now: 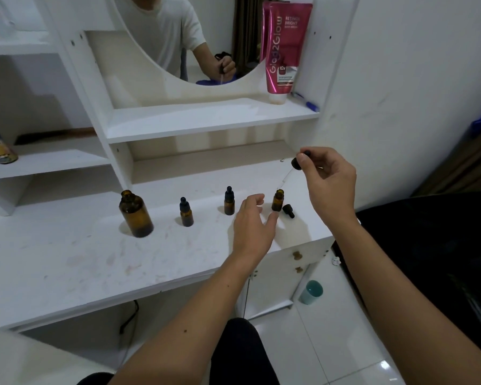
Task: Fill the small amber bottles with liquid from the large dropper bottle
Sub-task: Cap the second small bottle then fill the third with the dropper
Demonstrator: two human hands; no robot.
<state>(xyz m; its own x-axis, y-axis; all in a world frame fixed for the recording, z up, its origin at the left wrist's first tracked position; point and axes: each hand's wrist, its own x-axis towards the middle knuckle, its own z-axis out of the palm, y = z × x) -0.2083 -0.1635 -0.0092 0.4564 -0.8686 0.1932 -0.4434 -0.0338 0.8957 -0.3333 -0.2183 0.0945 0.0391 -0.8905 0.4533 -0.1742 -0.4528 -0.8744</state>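
White vanity unit with a flat white surface [67,262], shelves above it and a round mirror [175,37] behind. The right hand [331,182] pinches the black bulb of the large dropper [296,165], fingers curled round it, and holds it tilted so that the glass pipette slants down to the mouth of an open small amber bottle [277,200]. The left hand [254,226] reaches toward that bottle with relaxed fingers spread apart; whether a fingertip touches its base cannot be told. Just right of the open bottle lies its black dropper cap [288,210], on its side. To the left stand 2 more small amber bottles, one [229,201] near the left hand and one [186,212] further along, both capped and upright. Furthest left stands the large amber bottle [136,213], uncapped, well apart from the hands. On the upper shelf a pink tube [283,48] stands on its cap, with a blue pen [307,102] beside it.
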